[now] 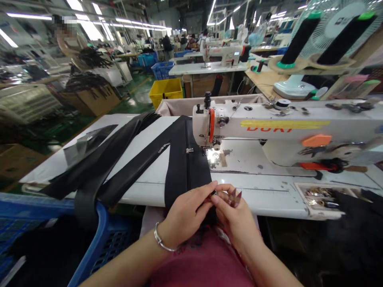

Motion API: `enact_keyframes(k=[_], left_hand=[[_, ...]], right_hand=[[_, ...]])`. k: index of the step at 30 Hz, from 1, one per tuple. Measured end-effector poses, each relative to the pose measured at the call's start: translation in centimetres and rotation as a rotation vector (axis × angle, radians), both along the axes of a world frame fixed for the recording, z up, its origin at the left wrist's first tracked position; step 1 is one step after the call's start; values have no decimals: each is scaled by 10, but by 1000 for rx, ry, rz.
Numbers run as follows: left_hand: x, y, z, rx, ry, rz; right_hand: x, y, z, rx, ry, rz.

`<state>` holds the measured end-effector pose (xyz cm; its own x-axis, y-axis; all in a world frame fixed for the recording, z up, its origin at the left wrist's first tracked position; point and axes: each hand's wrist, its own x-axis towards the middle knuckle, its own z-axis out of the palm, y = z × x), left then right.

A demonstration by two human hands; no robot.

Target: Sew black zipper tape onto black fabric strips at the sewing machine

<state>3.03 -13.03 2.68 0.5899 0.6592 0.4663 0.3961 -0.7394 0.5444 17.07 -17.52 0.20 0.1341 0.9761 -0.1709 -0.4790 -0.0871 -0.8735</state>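
Note:
A black zipper strip [186, 159] lies on the white sewing table [149, 175], running from under the sewing machine [269, 127] toward me. My left hand [187, 213], with a silver bracelet on the wrist, pinches the strip's near end at the table edge. My right hand [235, 215] meets it there, fingers closed on the same end, with a small dark tool sticking out between its fingers. Silver zipper pulls sit on this strip and on a second black strip [134, 167] to the left.
More black strips [98, 159] drape into a blue crate [98, 239] at the left. A tray of small metal parts [320, 197] sits at the right table edge. Thread cones and a fan stand behind the machine; a yellow bin and other workstations lie beyond.

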Motion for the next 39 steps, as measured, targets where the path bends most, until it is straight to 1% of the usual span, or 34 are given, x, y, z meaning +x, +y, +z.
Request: enact_keyframes(k=[2, 4, 6, 8, 9, 11, 13, 14, 15, 16, 18, 20, 21, 24, 26, 28, 29, 31, 33, 36, 39], left_hand=[[9, 3, 3, -34, -31, -40], [12, 6, 5, -5, -80, -30], [15, 8, 6, 31, -103, -6], [19, 11, 5, 10, -110, 11], [21, 12, 5, -43, -115, 17], [28, 17, 1, -230, -151, 28], [38, 25, -7, -447, -217, 28], [43, 30, -12, -526, -242, 23], [49, 36, -17, -562, -245, 18], [54, 41, -23, -552, -221, 12], [62, 51, -34, -428, -114, 10], [64, 58, -40, -277, -13, 14], [62, 60, -41, -228, 19, 16], [48, 67, -38, -182, 77, 24], [36, 72, -34, -188, 120, 32], [27, 77, -31, -211, 156, 25], [23, 79, -31, -225, 166, 20], [19, 82, -33, -253, 166, 23], [17, 83, -37, -278, 137, 50], [14, 80, -39, -307, 48, 102], [15, 74, -31, -334, -73, 114]], right_hand=[[14, -4, 4, -20, 89, 10], [22, -8, 9, -34, 145, 15], [25, -9, 12, -67, 198, 6], [24, -8, 13, -109, 260, -2], [24, -7, 12, -126, 283, -12], [26, -3, 8, -141, 295, -63], [35, 2, 3, -129, 250, -158], [42, 4, 2, -118, 204, -211], [51, 7, 3, -103, 141, -258], [62, 9, 6, -77, 58, -299], [87, 14, 21, 8, -198, -366], [115, 20, 45, 124, -577, -423], [128, 25, 59, 182, -795, -452], [166, 49, 106, 301, -1402, -537], [186, 74, 134, 312, -1707, -575], [199, 101, 155, 232, -1951, -517], [203, 113, 163, 185, -2040, -455], [208, 133, 174, 129, -2143, -326], [210, 146, 178, 148, -2170, -254], [211, 151, 175, 192, -2163, -261], [212, 151, 167, 219, -2133, -308]])
